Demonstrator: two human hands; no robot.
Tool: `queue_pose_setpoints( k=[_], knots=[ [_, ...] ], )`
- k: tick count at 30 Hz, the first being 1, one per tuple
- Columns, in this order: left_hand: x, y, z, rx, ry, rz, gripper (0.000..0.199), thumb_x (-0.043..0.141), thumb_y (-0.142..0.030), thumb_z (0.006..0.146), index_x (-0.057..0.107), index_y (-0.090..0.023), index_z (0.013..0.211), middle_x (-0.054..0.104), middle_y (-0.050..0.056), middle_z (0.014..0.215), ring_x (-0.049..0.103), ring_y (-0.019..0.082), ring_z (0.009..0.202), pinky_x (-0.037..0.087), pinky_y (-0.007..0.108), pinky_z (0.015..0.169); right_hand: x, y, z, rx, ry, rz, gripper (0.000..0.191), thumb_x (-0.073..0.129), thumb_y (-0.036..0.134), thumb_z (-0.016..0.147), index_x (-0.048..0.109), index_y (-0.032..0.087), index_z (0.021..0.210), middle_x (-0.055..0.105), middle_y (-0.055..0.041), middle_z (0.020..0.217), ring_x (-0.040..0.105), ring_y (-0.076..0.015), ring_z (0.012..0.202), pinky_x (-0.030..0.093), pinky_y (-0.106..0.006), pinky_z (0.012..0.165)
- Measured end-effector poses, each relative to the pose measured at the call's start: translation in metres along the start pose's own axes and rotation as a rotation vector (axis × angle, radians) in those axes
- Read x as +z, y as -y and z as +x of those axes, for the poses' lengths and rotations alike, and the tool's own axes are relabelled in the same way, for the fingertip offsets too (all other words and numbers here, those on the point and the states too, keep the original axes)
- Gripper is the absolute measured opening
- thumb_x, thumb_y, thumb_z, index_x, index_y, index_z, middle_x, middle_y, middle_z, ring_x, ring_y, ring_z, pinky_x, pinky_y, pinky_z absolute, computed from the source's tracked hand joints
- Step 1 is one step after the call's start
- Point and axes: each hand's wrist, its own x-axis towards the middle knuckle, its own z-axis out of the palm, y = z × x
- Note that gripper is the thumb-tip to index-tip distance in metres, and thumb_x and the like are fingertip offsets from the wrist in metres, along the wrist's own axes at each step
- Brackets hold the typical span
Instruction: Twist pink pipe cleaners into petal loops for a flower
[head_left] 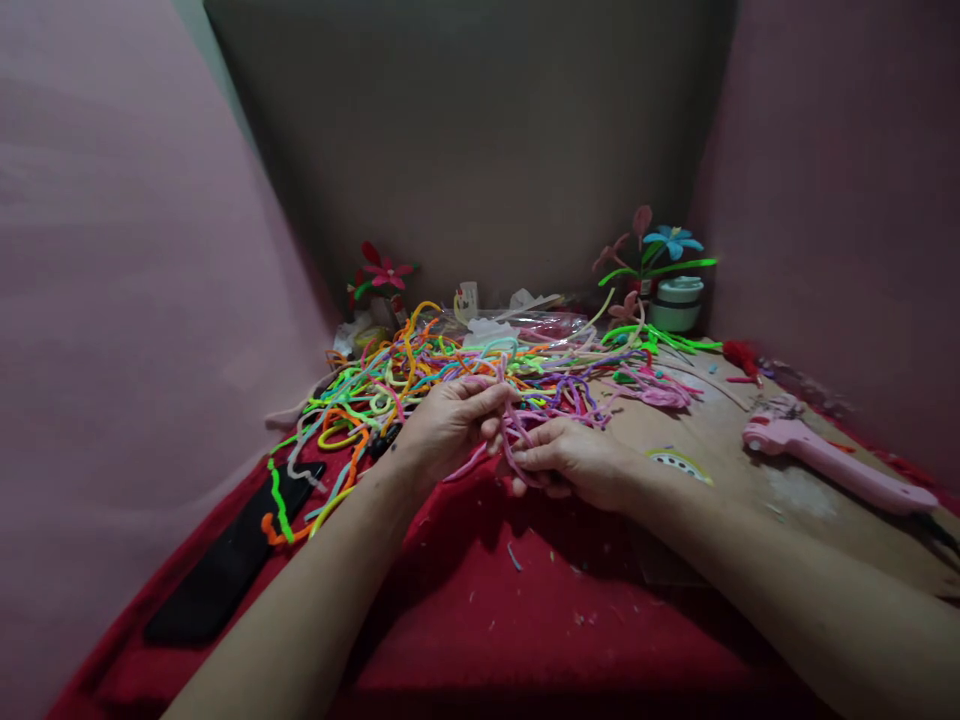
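Note:
Both hands meet near the middle of the view, above the front edge of a heap of coloured pipe cleaners (409, 365). My left hand (457, 415) is closed, thumb and fingers pinching pink pipe cleaners (509, 425). Lower and to the right, my right hand (562, 457) is closed on the same pink strands, which bend and cross between the two hands. One pink end sticks up above my left fingertips. The undersides of the fingers are partly hidden.
A pink glue gun (840, 462) lies on cardboard (720, 500) at the right. A black flat object (225, 570) rests at the left on the red cloth (525, 640). Behind stand fuzzy flowers (673, 241) and a pale green container (677, 304).

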Motion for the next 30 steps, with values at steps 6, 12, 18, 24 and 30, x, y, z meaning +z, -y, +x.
queue_pose_setpoints(
  k=[6,12,18,24,30],
  knots=[
    [0.004,0.005,0.001,0.111,-0.069,-0.040,0.019,0.065,-0.027,0.074,0.064,-0.008,0.075,0.054,-0.001,0.047,0.049,0.007,0.040,0.041,0.018,0.042,-0.005,-0.004,0.005,-0.101,-0.189,-0.003,0.003,0.054,0.014,0.064,0.057,0.015,0.063,0.048,0.0032,0.051,0.030,-0.0055,0.040,0.018,-0.022,0.039],
    [0.009,0.002,-0.002,0.194,-0.090,-0.062,0.020,0.061,-0.029,0.077,0.061,-0.009,0.074,0.059,0.000,0.048,0.048,0.008,0.033,0.039,0.018,0.033,-0.004,-0.007,0.008,-0.172,-0.165,-0.033,0.008,0.051,0.018,0.067,0.057,0.015,0.071,0.053,0.0031,0.052,0.036,-0.0052,0.041,0.020,-0.021,0.041],
    [0.006,0.002,0.002,0.292,-0.294,-0.172,0.014,0.060,-0.020,0.078,0.056,-0.011,0.068,0.061,0.001,0.055,0.052,0.007,0.038,0.042,0.016,0.035,0.006,-0.007,0.005,-0.170,-0.227,-0.297,0.016,0.038,0.016,0.079,0.054,0.017,0.082,0.055,0.0041,0.048,0.038,-0.0065,0.037,0.028,-0.019,0.040],
    [0.005,0.002,0.007,0.294,-0.344,-0.223,0.016,0.060,-0.018,0.078,0.057,-0.010,0.065,0.056,-0.002,0.051,0.046,0.004,0.035,0.039,0.014,0.035,0.010,-0.011,0.001,-0.253,-0.058,-0.117,0.010,0.048,0.023,0.081,0.055,0.016,0.085,0.060,0.0011,0.060,0.045,-0.0077,0.045,0.034,-0.021,0.046],
    [-0.002,-0.001,0.008,0.272,-0.312,-0.223,0.016,0.059,-0.017,0.078,0.058,-0.009,0.065,0.056,-0.001,0.051,0.045,0.004,0.035,0.037,0.014,0.033,0.000,-0.004,-0.003,-0.057,0.172,0.485,0.021,0.058,0.029,0.077,0.058,0.013,0.091,0.062,-0.0054,0.079,0.051,-0.0104,0.056,0.036,-0.023,0.048]
  ],
)
